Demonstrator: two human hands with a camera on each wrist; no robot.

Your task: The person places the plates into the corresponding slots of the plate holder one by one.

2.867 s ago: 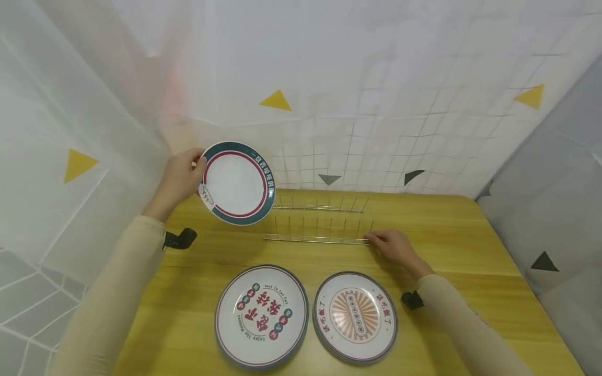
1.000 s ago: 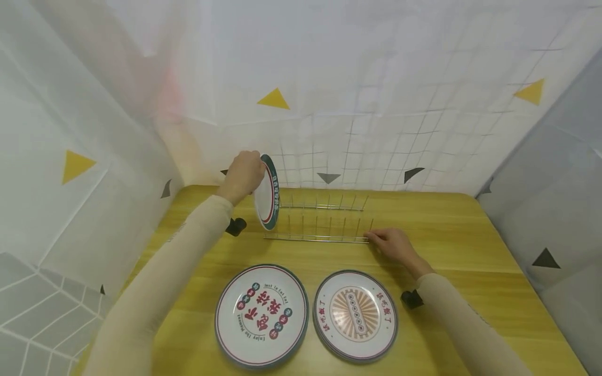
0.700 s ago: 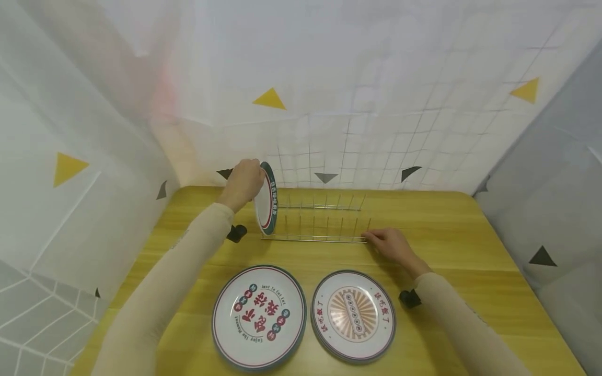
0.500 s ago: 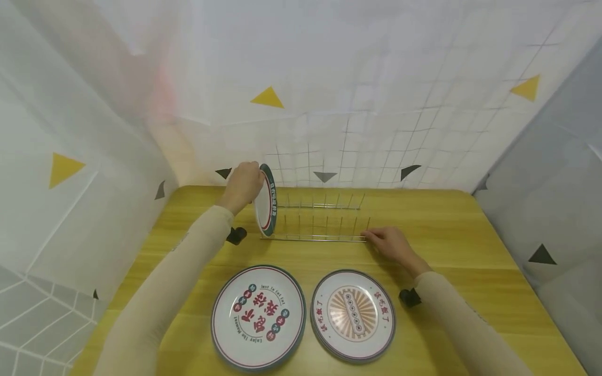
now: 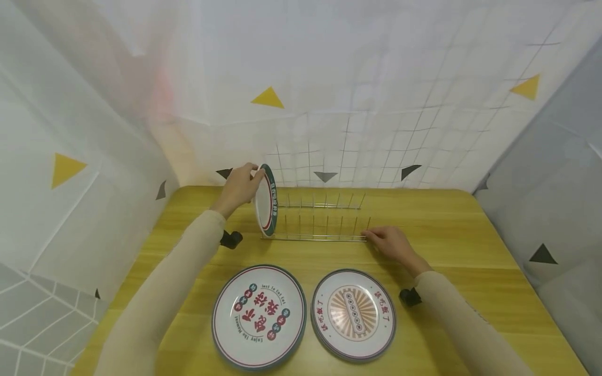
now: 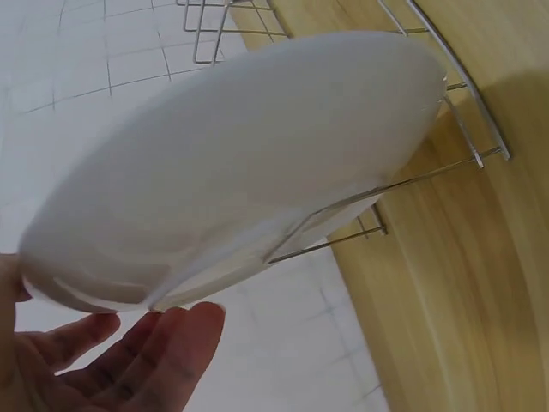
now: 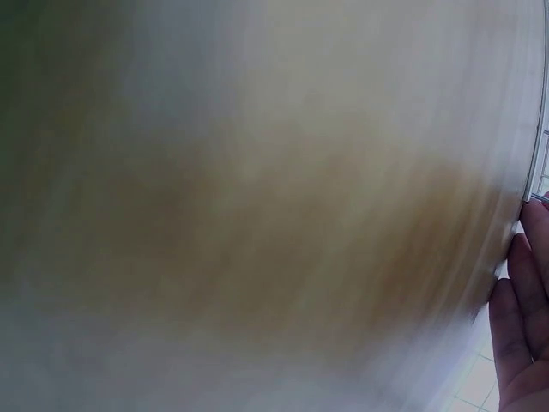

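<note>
A white plate (image 5: pixel 264 203) with a teal and red rim stands on edge at the left end of a wire dish rack (image 5: pixel 315 239). At its upper left rim is my left hand (image 5: pixel 240 187), fingers loosened and fingertips right at the edge. The left wrist view shows the plate's plain underside (image 6: pixel 249 154) among the rack's wires, with the fingers extended below its rim. My right hand (image 5: pixel 390 243) pinches the front right corner of the rack. Only some fingers of the right hand (image 7: pixel 521 318) show in the right wrist view, beside a wire.
A stack of larger plates (image 5: pixel 258 316) with red lettering lies at the front of the wooden table (image 5: pixel 437 219). To its right sits a stack of smaller plates (image 5: pixel 354 316) with a sunburst print. White sheeting (image 5: pixel 329 62) hangs behind and at both sides.
My left hand has brought the plate right and down, turned it edge-on and set it in the rack's left end. Its fingers have since loosened from the rim. My right hand stays put.
</note>
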